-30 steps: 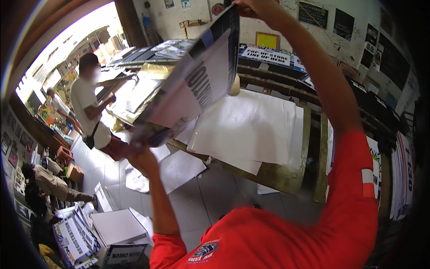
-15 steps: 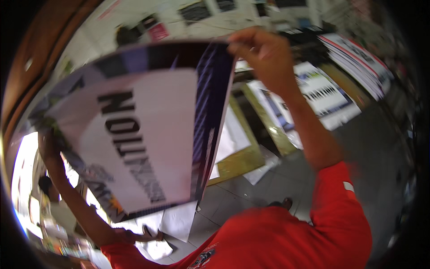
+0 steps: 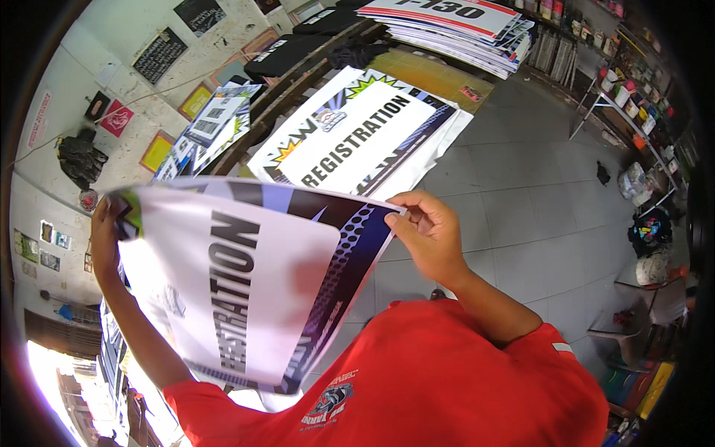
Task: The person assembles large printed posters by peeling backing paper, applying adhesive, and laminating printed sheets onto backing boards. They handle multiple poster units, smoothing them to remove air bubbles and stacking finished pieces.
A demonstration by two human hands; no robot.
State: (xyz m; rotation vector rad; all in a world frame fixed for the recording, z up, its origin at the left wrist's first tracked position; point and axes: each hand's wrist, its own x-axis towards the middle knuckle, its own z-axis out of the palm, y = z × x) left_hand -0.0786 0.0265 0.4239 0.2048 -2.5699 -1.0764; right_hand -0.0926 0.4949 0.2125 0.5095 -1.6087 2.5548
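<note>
A large printed poster with a white panel, bold black lettering and a dark blue patterned border hangs between my hands, slightly bowed. My left hand grips its far left corner, the fingers wrapped round the edge. At the opposite corner my right hand pinches the sheet between thumb and fingers. Just beyond lies a similar poster, face up on more white sheets on the table; the held poster overlaps its near edge from this view.
A thick stack of printed boards sits at the table's far end. Folded black cloth lies along the wall side. At right stand a rack of bottles and a chair on the grey tiled floor.
My view has turned, bringing the table poster and board stack nearer the middle. The held poster and my right hand sit lower in view; both hands still grip it.
</note>
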